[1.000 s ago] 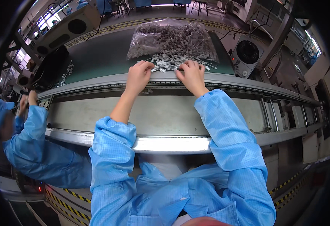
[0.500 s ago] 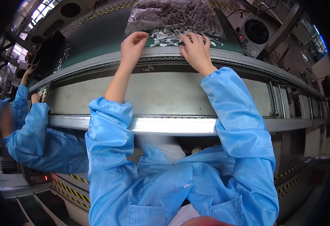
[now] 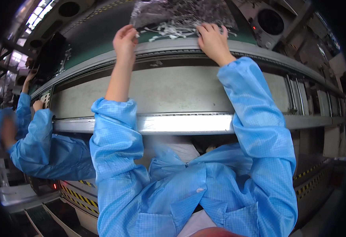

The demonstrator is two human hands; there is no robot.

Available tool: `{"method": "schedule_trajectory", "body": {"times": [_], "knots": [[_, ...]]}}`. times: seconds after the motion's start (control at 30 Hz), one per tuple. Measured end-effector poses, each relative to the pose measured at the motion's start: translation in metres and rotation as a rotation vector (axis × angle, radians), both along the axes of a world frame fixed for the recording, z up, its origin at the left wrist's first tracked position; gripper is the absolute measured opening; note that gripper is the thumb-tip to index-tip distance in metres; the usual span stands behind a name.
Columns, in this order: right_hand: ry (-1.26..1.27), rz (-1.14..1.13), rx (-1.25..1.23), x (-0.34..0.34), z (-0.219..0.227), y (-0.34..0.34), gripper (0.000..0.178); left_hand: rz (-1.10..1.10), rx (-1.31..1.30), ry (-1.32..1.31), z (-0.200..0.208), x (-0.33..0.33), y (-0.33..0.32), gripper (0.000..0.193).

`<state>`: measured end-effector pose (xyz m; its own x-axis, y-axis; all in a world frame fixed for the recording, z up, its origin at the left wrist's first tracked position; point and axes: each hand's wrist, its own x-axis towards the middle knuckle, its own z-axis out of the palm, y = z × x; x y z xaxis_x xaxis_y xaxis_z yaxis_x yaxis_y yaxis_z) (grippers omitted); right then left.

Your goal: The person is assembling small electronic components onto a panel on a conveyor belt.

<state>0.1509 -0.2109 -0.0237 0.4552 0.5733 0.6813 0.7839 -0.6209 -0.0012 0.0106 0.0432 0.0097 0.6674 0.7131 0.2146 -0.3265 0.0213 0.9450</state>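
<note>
My left hand (image 3: pixel 125 41) is raised at the far edge of the conveyor, left of a loose pile of thin cables with white connectors (image 3: pixel 175 31). Its fingers are pinched, and a small white connector end (image 3: pixel 137 34) shows at the fingertips. At the pile's right side, my right hand (image 3: pixel 213 42) has its fingers bent down among the cables, its thumb near the index finger. What those fingers grip, if anything, is hidden. Behind the pile lies a clear plastic bag (image 3: pixel 181 12) holding many more dark cables, cut off by the upper edge.
A metal rail with a chain (image 3: pixel 169 45) runs before the green belt (image 3: pixel 98 37). Nearer is a pale flat panel (image 3: pixel 173 91) and a shiny rail (image 3: pixel 185 123). A fan-like unit (image 3: pixel 270 21) stands far right. At left, a co-worker in blue (image 3: pixel 48 158) reaches toward the belt.
My left hand has moved left, away from the pile, with a white connector end at its fingertips. My right hand has shifted slightly right, its fingers more bent. The whole view has shifted a little.
</note>
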Motion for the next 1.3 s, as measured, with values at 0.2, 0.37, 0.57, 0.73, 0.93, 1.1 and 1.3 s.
{"method": "schedule_trajectory", "body": {"times": [0.2, 0.37, 0.57, 0.73, 0.93, 1.1, 1.3], "knots": [[0.279, 0.413, 0.298, -0.051, 0.083, -0.079, 0.013, -0.091, 0.009, -0.011, 0.002, 0.006, 0.021, 0.03], [1.09, 0.425, -0.317, -0.172, 0.116, -0.249, 0.029, -0.15, 0.01, 0.052, 0.003, 0.017, 0.015, 0.03], [1.547, -0.044, -0.42, -0.363, -0.012, -0.338, 0.048, -0.145, 0.08, 0.111, -0.007, 0.021, 0.029, 0.033], [1.55, -0.096, -0.17, -0.382, -0.008, -0.35, 0.057, -0.105, 0.113, 0.111, 0.0, 0.02, 0.019, 0.031], [1.24, 0.017, -0.176, -0.33, 0.051, -0.335, 0.052, -0.046, 0.198, 0.151, -0.01, 0.018, 0.024, 0.038], [0.939, 0.343, 0.081, -0.224, 0.12, -0.249, 0.02, -0.115, 0.052, 0.061, 0.003, 0.001, 0.005, 0.037], [0.283, 0.217, 0.085, -0.051, 0.085, -0.108, 0.014, -0.246, -0.013, 0.072, 0.025, -0.008, -0.025, 0.024]]}}
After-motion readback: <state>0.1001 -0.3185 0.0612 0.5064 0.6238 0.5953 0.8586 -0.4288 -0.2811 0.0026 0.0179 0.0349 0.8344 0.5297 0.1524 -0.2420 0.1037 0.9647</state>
